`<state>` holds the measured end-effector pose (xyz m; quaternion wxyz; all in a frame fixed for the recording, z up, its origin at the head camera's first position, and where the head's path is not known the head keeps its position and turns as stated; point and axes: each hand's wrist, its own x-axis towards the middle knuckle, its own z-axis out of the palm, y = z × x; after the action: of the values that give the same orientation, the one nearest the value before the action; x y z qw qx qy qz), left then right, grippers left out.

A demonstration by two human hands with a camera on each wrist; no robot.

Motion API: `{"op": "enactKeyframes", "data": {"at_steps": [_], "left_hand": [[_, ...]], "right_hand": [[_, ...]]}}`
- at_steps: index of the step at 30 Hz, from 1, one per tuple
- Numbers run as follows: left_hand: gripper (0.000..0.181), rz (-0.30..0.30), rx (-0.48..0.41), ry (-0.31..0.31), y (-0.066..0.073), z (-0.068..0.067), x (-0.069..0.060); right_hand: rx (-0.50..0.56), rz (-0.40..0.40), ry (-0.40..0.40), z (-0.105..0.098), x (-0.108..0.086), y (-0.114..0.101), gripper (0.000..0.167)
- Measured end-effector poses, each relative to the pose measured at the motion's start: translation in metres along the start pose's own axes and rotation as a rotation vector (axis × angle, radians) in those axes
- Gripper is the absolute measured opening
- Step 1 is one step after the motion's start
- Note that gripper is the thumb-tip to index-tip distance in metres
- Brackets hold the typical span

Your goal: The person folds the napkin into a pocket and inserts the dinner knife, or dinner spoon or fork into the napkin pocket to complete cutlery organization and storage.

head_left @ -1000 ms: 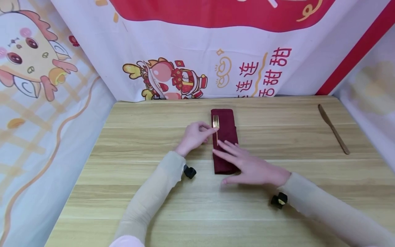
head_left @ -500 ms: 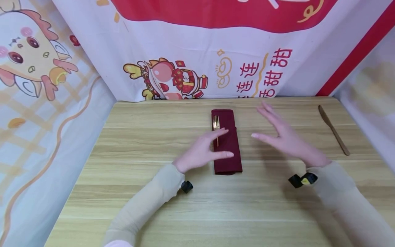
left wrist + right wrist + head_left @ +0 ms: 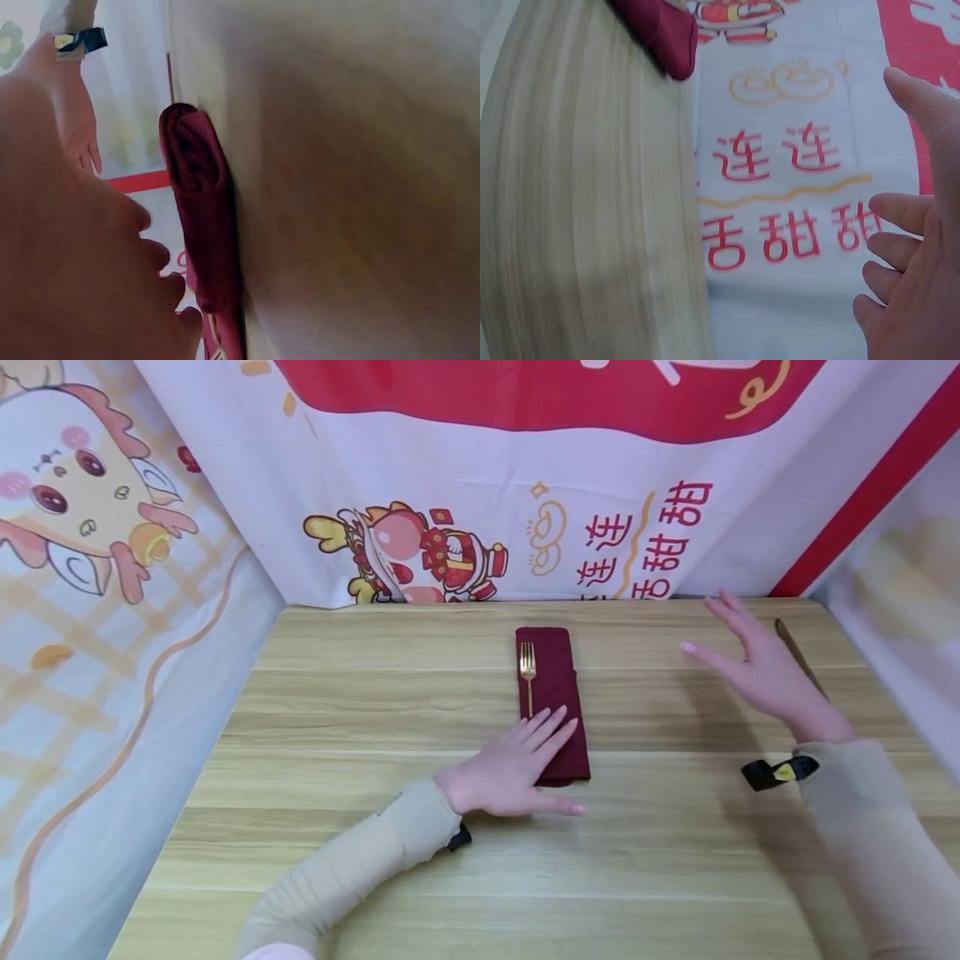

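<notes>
A dark red folded napkin (image 3: 553, 656) lies on the wooden table, long side running away from me. Along its left part rests a gold fork (image 3: 528, 672), tines at the far end. My left hand (image 3: 513, 768), fingers straight and spread, is over the napkin's near part; in the left wrist view its fingertips (image 3: 174, 289) appear just above the cloth, and I cannot tell whether they touch. My right hand (image 3: 776, 681) is raised above the table at the right, fingers extended, holding nothing. It partly hides a brown table knife (image 3: 797, 647) lying there.
A white printed cloth (image 3: 465, 460) with red lettering hangs right behind the table's far edge. More patterned cloth (image 3: 97, 693) closes off the left side, and pale cloth (image 3: 907, 610) the right. Wooden tabletop (image 3: 360, 693) extends around the napkin.
My left hand has let go of the fork and drawn back toward the napkin's near end, fingers spreading. My right hand has left the napkin and moved right, toward the knife.
</notes>
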<state>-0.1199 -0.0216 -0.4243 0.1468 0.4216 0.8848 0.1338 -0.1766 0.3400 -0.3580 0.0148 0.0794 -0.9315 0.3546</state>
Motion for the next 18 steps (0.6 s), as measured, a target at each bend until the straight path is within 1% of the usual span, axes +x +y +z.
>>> {"op": "enactKeyframes", "data": {"at_steps": [3, 6, 11, 15, 18], "left_hand": [[0.111, -0.014, 0.025, -0.059, 0.002, 0.003, 0.001], [0.111, -0.034, 0.058, -0.098, 0.003, 0.007, 0.002], [0.113, -0.054, 0.096, -0.116, 0.005, 0.009, 0.002], [0.113, -0.058, 0.105, -0.121, 0.007, 0.008, 0.002], [0.114, -0.064, 0.119, -0.122, 0.007, 0.008, 0.002]], "right_hand": [[-0.014, 0.042, 0.045, -0.005, 0.002, 0.020, 0.086], [0.015, 0.076, 0.091, -0.012, 0.003, 0.040, 0.086], [0.070, 0.135, 0.154, -0.028, 0.000, 0.061, 0.086], [0.035, 0.185, 0.197, -0.044, -0.002, 0.071, 0.084], [0.015, 0.229, 0.200, -0.054, -0.004, 0.078, 0.085]]}}
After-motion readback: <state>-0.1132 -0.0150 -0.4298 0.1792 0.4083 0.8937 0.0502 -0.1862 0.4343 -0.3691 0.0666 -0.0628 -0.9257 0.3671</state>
